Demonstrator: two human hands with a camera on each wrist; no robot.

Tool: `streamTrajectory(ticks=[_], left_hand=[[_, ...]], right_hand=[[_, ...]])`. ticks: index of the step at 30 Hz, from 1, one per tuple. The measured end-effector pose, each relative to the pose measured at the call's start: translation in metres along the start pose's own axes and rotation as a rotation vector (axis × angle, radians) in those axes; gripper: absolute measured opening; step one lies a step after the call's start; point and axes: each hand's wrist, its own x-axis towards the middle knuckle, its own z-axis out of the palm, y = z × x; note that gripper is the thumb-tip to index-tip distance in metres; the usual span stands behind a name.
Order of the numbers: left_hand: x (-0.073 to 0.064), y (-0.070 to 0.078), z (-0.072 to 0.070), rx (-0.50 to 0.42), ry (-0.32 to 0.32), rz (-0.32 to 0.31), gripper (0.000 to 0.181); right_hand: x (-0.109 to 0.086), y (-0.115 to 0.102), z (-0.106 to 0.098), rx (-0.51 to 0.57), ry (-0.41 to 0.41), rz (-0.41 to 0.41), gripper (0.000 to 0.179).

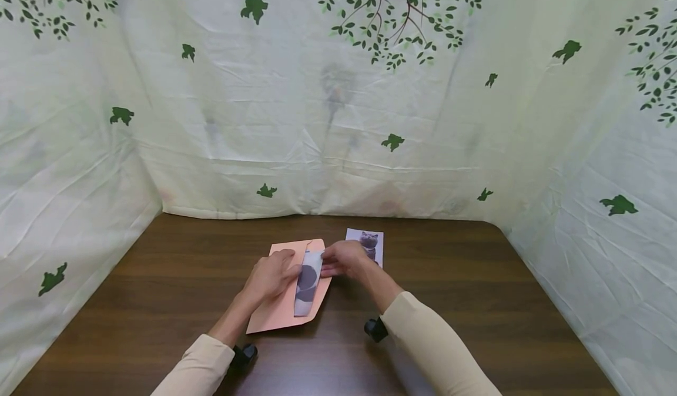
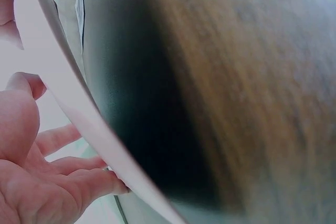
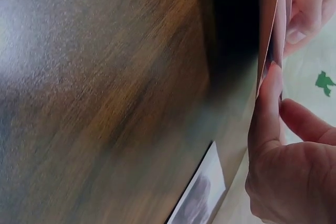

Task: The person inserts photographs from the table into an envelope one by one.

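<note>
A peach envelope [image 1: 268,315] is held tilted above the dark wooden table, its flap side toward the head camera. Out of its opening shows a strip of a pale picture card [image 1: 305,302] with grey round shapes; the rest of the card is hidden inside. My left hand [image 1: 270,275] grips the envelope from the left, thumb near the opening. At the card's upper right edge, my right hand [image 1: 344,257] pinches the card between thumb and fingers. In the right wrist view, the right fingers [image 3: 270,90] reach in between the envelope's layers.
Behind the right hand lies a second card [image 1: 370,241] with a grey cat picture, flat on the table [image 1: 449,302]. A pale curtain [image 1: 338,173] with green leaf prints surrounds the table's back and sides. Dark wrist cameras sit under both sleeves.
</note>
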Motion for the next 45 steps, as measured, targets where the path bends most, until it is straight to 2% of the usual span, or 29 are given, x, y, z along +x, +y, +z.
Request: streamTrajectory(ticks=[11, 18, 29, 34, 39, 45], left_hand=[[0.0, 0.0, -0.001, -0.007, 0.009, 0.009, 0.05], [0.001, -0.001, 0.001, -0.01, -0.006, -0.013, 0.052], [0.0, -0.002, 0.002, -0.029, 0.017, -0.005, 0.051], [-0.001, -0.001, 0.001, -0.026, 0.024, 0.006, 0.049], [-0.001, 0.001, 0.0, -0.027, 0.013, -0.009, 0.049], [-0.001, 0.002, -0.001, -0.025, 0.009, -0.018, 0.049]], right_hand=[[0.003, 0.004, 0.01, 0.006, 0.042, -0.019, 0.019], [0.005, 0.008, 0.016, 0.016, 0.027, -0.041, 0.021], [0.008, 0.011, 0.026, 0.013, 0.032, -0.036, 0.019], [0.011, 0.012, 0.03, 0.019, 0.063, -0.045, 0.019], [0.012, 0.014, 0.032, 0.018, 0.09, -0.054, 0.02], [0.007, 0.012, 0.032, 0.021, 0.065, -0.038, 0.017]])
